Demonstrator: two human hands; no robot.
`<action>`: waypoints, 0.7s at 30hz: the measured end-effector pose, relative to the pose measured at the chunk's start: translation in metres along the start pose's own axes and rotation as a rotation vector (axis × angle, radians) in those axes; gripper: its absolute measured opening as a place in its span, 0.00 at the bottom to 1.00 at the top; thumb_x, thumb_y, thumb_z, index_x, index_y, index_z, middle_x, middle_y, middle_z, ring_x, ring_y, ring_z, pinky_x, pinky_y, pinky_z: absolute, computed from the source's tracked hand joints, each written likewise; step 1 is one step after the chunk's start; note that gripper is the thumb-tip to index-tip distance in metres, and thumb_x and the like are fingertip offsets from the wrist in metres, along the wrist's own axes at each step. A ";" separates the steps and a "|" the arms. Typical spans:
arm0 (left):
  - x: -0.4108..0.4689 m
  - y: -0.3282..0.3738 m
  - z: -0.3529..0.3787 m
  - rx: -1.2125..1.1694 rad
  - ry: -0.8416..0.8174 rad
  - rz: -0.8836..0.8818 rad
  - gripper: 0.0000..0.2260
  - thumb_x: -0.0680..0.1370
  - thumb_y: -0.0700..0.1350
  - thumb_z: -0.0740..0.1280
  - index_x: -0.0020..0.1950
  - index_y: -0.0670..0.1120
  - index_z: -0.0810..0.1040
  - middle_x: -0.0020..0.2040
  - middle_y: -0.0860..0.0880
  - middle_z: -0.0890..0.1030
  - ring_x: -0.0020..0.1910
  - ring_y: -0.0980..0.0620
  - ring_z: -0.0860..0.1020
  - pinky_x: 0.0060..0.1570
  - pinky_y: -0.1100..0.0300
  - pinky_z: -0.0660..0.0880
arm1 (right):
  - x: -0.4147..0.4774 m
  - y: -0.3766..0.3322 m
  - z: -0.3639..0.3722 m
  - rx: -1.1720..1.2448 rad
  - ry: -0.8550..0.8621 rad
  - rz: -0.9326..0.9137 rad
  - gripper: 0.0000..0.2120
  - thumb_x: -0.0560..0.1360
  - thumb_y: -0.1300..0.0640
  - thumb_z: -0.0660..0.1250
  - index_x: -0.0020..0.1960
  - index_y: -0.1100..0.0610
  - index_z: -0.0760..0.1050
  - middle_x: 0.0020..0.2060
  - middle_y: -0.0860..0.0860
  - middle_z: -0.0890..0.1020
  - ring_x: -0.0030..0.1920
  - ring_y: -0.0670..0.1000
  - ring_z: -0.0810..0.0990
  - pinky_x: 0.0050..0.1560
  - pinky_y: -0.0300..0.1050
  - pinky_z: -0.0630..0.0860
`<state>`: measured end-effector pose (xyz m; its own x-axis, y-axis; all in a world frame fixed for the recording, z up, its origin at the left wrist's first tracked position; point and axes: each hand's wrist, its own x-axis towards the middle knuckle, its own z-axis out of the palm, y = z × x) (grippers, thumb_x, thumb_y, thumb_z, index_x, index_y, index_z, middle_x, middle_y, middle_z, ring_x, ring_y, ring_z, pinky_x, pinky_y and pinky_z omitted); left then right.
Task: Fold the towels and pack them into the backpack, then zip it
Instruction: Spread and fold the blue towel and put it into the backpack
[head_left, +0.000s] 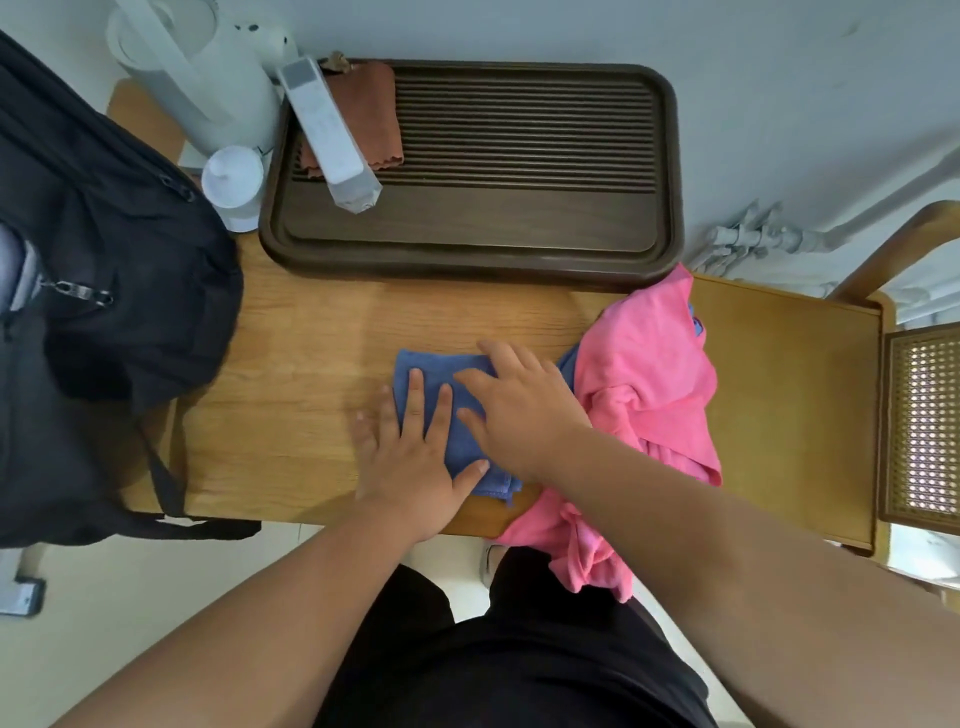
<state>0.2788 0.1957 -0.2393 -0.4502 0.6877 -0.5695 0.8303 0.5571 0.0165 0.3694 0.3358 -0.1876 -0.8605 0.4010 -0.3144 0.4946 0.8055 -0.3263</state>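
- Near the front edge of the wooden bench (291, 332), a folded blue towel (470, 457) lies flat, mostly covered by two hands.
- The left hand (415, 462) presses palm-down on the towel's left part, fingers spread wide and flat, gripping nothing.
- The right hand (519, 410) lies flat on the towel's right part, fingers splayed, also gripping nothing; it hides the towel's right edge.
- Just right of the hands, a crumpled pink towel (654, 384) is heaped on the bench, one end drooping over the near edge. A scrap of blue peeks from its far side; what that is cannot be told.
- At the left, a black backpack (104, 291) sits on the bench, cut off by the picture's edge. Whether its main pocket is open cannot be made out.
- At the far side, a dark slatted tray (519, 228) holds a folded brown cloth (371, 119) and a long white packet (327, 135) lying across it.
- Left of the tray stand a white kettle (208, 73) and a small white cup (234, 187).
- At the right, a wooden chair (919, 415) with a cane panel is partly cut off.
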 end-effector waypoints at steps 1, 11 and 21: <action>0.000 -0.004 0.002 -0.001 0.018 0.018 0.43 0.74 0.75 0.44 0.77 0.53 0.26 0.75 0.46 0.21 0.78 0.37 0.32 0.73 0.34 0.38 | 0.008 0.005 0.002 -0.085 -0.081 -0.021 0.22 0.83 0.43 0.54 0.74 0.47 0.66 0.78 0.56 0.57 0.79 0.60 0.53 0.77 0.60 0.54; -0.019 -0.062 -0.003 -0.252 0.292 0.076 0.39 0.71 0.68 0.62 0.77 0.47 0.64 0.74 0.44 0.69 0.67 0.41 0.72 0.62 0.44 0.73 | -0.007 -0.012 0.014 0.076 -0.405 0.038 0.21 0.80 0.43 0.61 0.65 0.56 0.72 0.56 0.56 0.78 0.55 0.58 0.78 0.52 0.49 0.71; -0.007 -0.085 -0.028 -0.187 0.064 -0.057 0.46 0.60 0.68 0.76 0.72 0.51 0.67 0.66 0.49 0.73 0.65 0.45 0.71 0.64 0.51 0.70 | 0.023 -0.028 0.005 -0.030 -0.134 -0.056 0.33 0.75 0.46 0.69 0.76 0.51 0.63 0.68 0.51 0.69 0.67 0.56 0.68 0.63 0.50 0.69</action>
<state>0.2017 0.1566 -0.2138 -0.5195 0.6776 -0.5205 0.7303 0.6684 0.1411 0.3360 0.3203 -0.1898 -0.8616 0.2951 -0.4130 0.4408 0.8383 -0.3207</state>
